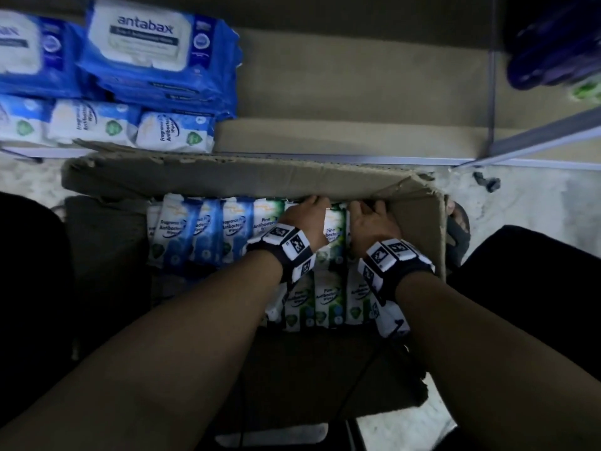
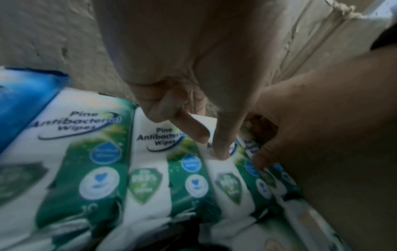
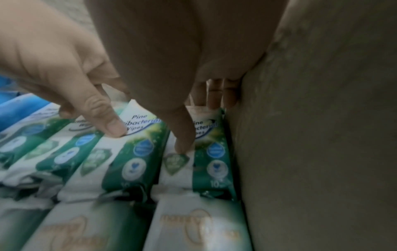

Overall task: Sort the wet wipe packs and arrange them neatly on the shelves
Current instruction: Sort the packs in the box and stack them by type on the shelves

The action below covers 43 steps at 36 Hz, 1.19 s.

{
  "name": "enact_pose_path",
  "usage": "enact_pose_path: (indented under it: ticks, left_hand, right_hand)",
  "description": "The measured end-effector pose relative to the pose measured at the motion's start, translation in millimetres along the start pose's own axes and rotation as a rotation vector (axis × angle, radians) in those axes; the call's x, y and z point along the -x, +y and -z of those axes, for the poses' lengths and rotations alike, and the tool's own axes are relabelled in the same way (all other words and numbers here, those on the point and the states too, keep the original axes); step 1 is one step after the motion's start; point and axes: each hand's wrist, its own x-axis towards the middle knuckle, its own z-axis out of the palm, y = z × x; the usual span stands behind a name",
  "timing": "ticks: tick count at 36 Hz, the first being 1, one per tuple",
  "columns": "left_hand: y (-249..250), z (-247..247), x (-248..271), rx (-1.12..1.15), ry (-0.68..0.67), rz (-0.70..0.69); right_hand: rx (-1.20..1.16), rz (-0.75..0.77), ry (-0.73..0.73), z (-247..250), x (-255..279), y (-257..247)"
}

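both hands dig into the cardboard box (image 1: 419, 222) at frame centre, left hand (image 1: 300, 216) and right hand (image 1: 374, 219) each pinching green pine antibacterial wipe packs (image 3: 133, 146), likely to lift a bunch together.

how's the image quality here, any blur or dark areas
Head view: dim overall, corners darkest, Antabax packs on the shelf slightly blurred. Left wrist view: brighter; green Pine wipes packs soft at the edges. Right wrist view: right hand looms large, lower packs out of focus.

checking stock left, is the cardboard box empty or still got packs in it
Still stocked: cardboard box holds rows of green pine packs and blue packs.
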Motion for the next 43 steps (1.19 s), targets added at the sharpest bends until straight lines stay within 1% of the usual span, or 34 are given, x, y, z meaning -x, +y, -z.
enact_pose_path:
  ticks: [4, 9, 12, 15, 18, 22, 27, 30, 33, 37, 40, 43]
  left_hand:
    - [-1.9, -0.3, 0.7, 0.048, 0.002, -0.013]
    - [-0.3, 5.6, -0.1, 0.099, -0.06, 0.017]
    - [1.0, 11.2, 1.7, 0.085, -0.068, 0.029]
    - [3.8, 16.2, 6.6, 0.069, -0.048, 0.019]
    - [7.3, 19.7, 14.6, 0.084, -0.015, 0.0]
    - [14.5, 22.8, 28.1, 0.112, -0.006, 0.009]
    - [24.0, 39.6, 47.3, 0.272, 0.044, 0.018]
    - [31.6, 56.6, 60.9, 0.345, 0.037, -0.008]
    - [40.3, 73.0, 77.5, 0.402, 0.079, -0.024]
    - [51.4, 98.2, 102.8, 0.492, 0.158, -0.045]
    - [61.0, 118.7, 126.3, 0.551, 0.223, -0.073]
    - [72.4, 142.9, 152.7, 0.578, 0.259, -0.125]
  right_hand:
    - [0.025, 0.001, -0.007, 2.5, -0.7, -1.7]
    - [0.048, 0.015, -0.06, 15.4, 0.8, -3.7]
    - [0.062, 0.012, -0.038, 21.4, 7.5, -4.2]
    - [0.07, 0.03, -0.01, 27.4, 15.9, -2.7]
    - [0.057, 0.061, -0.018, 36.0, 25.8, -0.2]
    - [0.124, 0.058, -0.011, 43.7, 43.2, -1.7]
    - [0.176, 0.029, 0.034, 61.2, 66.6, -3.4]
    - [0.122, 0.034, 0.064, 80.0, 84.3, 2.2]
    - [0.097, 0.051, 0.051, 102.1, 105.1, 5.2]
    - [0.015, 0.084, 0.168, 130.1, 136.4, 10.1]
    - [-0.124, 0.148, 0.263, 149.7, 161.4, 15.0]
    - [-0.262, 0.214, 0.37, 169.0, 186.0, 17.1]
